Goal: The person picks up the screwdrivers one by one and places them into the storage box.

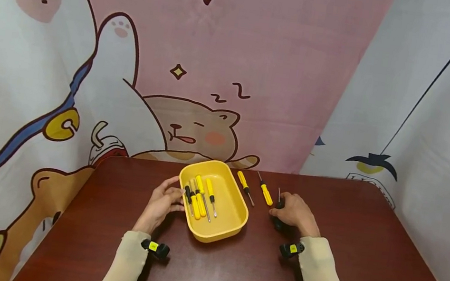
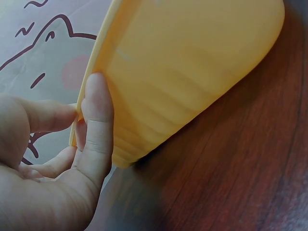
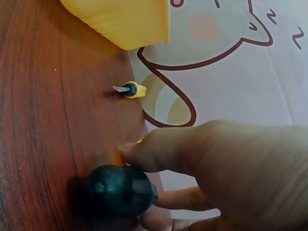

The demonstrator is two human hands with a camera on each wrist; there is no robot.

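My left hand [image 1: 160, 206] holds the left rim of a yellow plastic bin [image 1: 237, 209], and the left wrist view has the thumb [image 2: 98, 106] along the bin's outer wall. Inside the bin lie several screwdrivers [image 1: 199, 197], most with yellow handles. On the right, my right hand [image 1: 297, 214] has its fingers curled round a black-handled screwdriver [image 1: 278, 224], whose thin shaft points away toward the wall. In the right wrist view the rounded end of the black handle [image 3: 113, 192] faces the camera and hides part of the fingers.
Between the bin and my right hand, two yellow-handled screwdrivers lie on the table: one beside the bin [image 1: 242, 179], another farther right [image 1: 266, 194]. The dark red-brown table [image 1: 206, 277] meets a cartoon-printed cloth [image 1: 283, 96] at its back edge.
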